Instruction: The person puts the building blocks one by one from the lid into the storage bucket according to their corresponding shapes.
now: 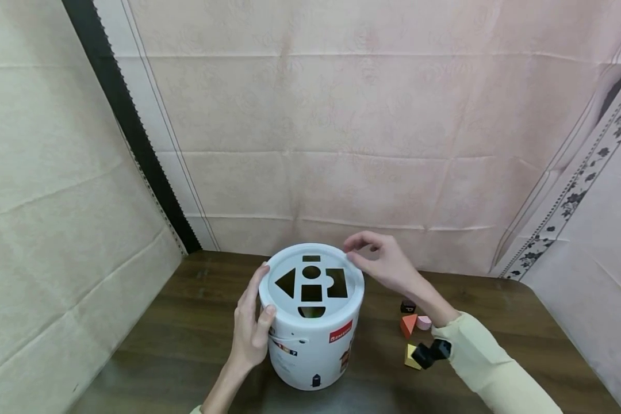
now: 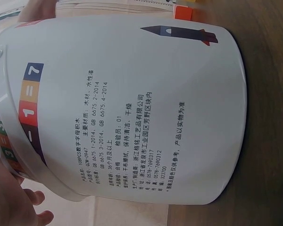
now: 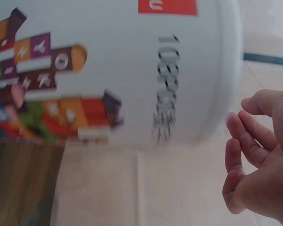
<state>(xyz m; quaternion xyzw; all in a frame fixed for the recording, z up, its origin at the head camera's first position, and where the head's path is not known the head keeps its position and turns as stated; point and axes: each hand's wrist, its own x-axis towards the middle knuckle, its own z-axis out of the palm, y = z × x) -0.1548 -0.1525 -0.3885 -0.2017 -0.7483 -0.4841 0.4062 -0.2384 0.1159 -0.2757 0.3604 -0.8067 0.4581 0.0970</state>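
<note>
A white cylindrical block bucket [image 1: 284, 368] stands upright on the table, its lid [image 1: 290, 260] on top with several shaped holes. At the bucket's left side, my left hand [image 1: 250, 325] grips the upper rim, with the thumb at the near edge and the fingers along the side. Beyond the right rim is my right hand [image 1: 385, 261], fingers bent and nothing visible between them. The right wrist view also shows the right hand [image 3: 262, 155] beside the lid's edge, loosely curled; whether it touches the rim I cannot tell.
Right of the bucket, under the right forearm, lie a black block [image 1: 407, 306], an orange triangular block [image 1: 408, 325], a pink block [image 1: 423, 322] and a yellow block [image 1: 411, 356]. Pale cloth [image 1: 341, 115] hangs behind and beside the dark wooden table [image 1: 186, 345].
</note>
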